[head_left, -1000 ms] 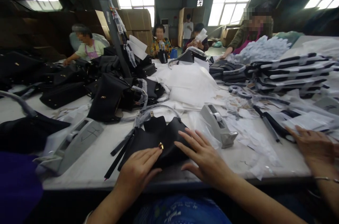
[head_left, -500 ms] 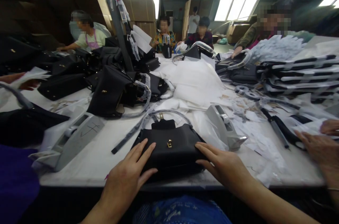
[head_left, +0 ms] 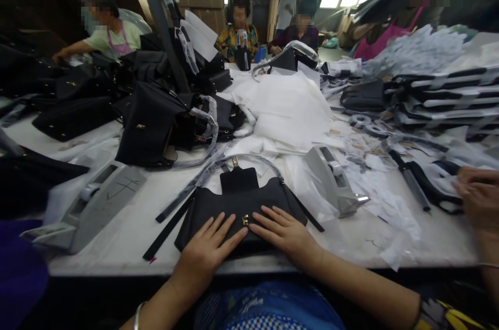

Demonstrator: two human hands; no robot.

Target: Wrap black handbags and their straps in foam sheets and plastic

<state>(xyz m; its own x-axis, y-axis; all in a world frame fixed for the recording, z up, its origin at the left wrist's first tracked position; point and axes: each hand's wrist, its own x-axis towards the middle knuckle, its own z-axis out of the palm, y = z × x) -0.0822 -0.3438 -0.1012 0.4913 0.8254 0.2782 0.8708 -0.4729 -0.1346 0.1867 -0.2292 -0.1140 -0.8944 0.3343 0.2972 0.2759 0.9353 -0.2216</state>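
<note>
A black handbag (head_left: 234, 201) lies at the table's near edge, with its flap tab (head_left: 238, 180) turned back, away from me. On its front is a small gold turn lock (head_left: 245, 220). My left hand (head_left: 210, 241) rests flat on the bag to the left of the lock, fingers spread. To the right of the lock, my right hand (head_left: 286, 234) lies flat too, fingers stretched out. Both hands press on the bag without gripping it. The wrapped handle (head_left: 259, 158) arches behind the bag, and dark straps stick out on both sides.
Grey tape dispensers stand at left (head_left: 103, 205) and right (head_left: 331, 179). White sheets (head_left: 290, 111) are heaped mid-table. Another black handbag (head_left: 150, 124) stands behind at left, and wrapped black items (head_left: 456, 99) are stacked at right. A co-worker's hands (head_left: 477, 195) work at the right edge.
Both my hands have moved inward from the bag's sides to either side of the lock, fingers now flat. The bag looks flatter and straps show at its sides. My view has tilted down.
</note>
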